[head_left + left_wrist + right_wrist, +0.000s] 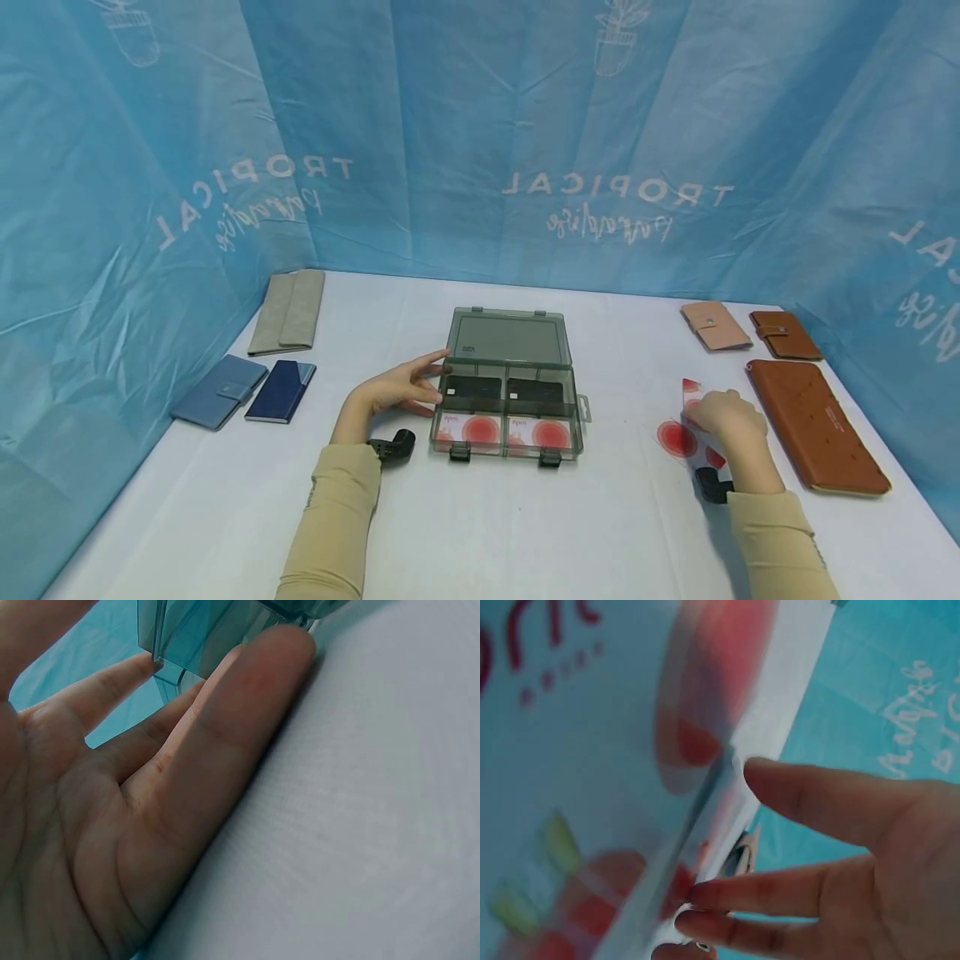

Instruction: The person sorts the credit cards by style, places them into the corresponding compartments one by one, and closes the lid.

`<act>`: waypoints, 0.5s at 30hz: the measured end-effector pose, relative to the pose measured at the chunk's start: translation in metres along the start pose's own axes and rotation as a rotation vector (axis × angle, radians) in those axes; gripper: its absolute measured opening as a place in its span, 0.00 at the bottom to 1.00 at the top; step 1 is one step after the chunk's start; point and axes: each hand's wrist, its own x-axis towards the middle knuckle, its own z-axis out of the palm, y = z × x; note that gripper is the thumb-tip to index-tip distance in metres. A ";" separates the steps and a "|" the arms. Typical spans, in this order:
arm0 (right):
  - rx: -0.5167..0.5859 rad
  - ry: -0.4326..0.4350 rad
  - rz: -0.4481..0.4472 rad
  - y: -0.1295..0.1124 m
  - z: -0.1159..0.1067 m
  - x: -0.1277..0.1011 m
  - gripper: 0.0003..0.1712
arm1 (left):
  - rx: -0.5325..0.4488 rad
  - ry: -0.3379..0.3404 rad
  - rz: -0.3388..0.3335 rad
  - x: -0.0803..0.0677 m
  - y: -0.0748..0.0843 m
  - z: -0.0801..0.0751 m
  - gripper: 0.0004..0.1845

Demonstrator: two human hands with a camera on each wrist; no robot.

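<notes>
Head view: left hand [397, 389] touches box [504, 454], fingers extended; right hand [729, 417], grip unclear, partly hides printed card [677, 438] near brown wallet [816, 427].

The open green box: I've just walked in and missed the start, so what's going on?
A person's left hand is at the left edge of the open green box, which holds red-and-white cards in its near row and black items in its far row. The right hand is farther right, at more red-and-white pieces; whether it grips one is hard to tell. A large brown case lies to its right.
</notes>
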 end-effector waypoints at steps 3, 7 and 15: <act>0.010 -0.034 -0.071 -0.003 0.003 0.001 0.37 | -0.005 -0.005 0.001 0.000 0.000 0.000 0.48; 0.020 -0.056 -0.156 -0.015 0.006 0.007 0.39 | -0.001 0.002 -0.004 -0.001 0.001 0.000 0.48; -0.008 0.021 -0.205 -0.033 0.009 0.019 0.38 | -0.021 -0.011 0.010 -0.002 0.002 0.001 0.47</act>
